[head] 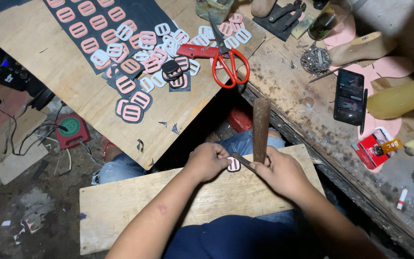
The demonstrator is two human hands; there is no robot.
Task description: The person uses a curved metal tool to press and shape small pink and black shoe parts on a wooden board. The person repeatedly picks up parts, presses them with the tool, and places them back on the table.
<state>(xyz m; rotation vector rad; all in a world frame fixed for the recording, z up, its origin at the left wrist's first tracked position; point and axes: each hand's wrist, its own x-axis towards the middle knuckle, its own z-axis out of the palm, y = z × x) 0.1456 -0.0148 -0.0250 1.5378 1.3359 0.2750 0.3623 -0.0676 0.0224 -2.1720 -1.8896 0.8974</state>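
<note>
My left hand (207, 160) pinches a small buckle piece (234, 165), pink on a dark backing, fingers pressed together on its edge and holding it just above the plank (120, 206) that lies across my lap. My right hand (281, 172) is wrapped tight around a knife with a wooden handle (260, 129); the handle stands up out of my fist, and the thin dark blade (243, 161) slants down to touch the piece's right edge. So the piece sits right between my two hands, over the plank's upper edge.

How far along? On the plywood board (49, 62) ahead of me lies a dark sheet (101, 26) with rows of pink buckles on it, not yet cut apart as far as I can see. Below it sits a loose heap of white and pink buckles (161, 48), and a few pieces with dark backing (132, 103) lie apart near the board's edge. I judge those few to be done, and the sheet to be the bulk of what's left.

Red-handled scissors (228, 64) and a red box cutter (200, 51) rest by the heap, untouched. A phone (349, 96) lies on the workbench (288, 81) to my right.
</note>
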